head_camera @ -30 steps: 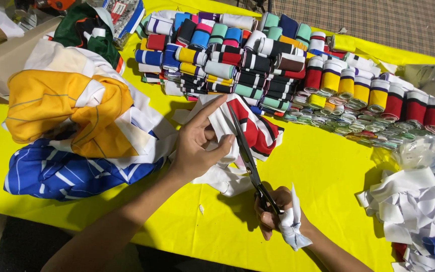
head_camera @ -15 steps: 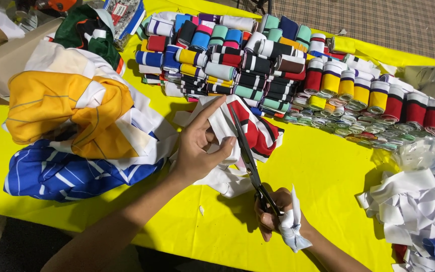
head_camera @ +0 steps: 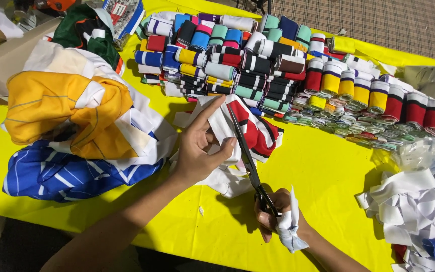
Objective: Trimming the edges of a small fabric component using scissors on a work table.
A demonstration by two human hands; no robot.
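My left hand (head_camera: 200, 146) pinches a piece of white, red and black striped fabric (head_camera: 250, 128) and holds it taut above the yellow table (head_camera: 323, 176). My right hand (head_camera: 273, 216) grips a pair of black scissors (head_camera: 247, 158), whose blades run up along the fabric's edge beside my left fingers. The same hand also holds a crumpled white scrap of cloth (head_camera: 290, 229). White fabric hangs down below my left hand.
Rolled striped ribbing bands (head_camera: 258, 60) in many colours are stacked along the back. A heap of yellow, white and blue garments (head_camera: 71, 131) lies at the left. White cut scraps (head_camera: 419, 206) pile at the right, with clear plastic bags (head_camera: 424, 151) above them.
The scissors have advanced slightly up along the fabric edge. My left hand keeps its hold almost unmoved.
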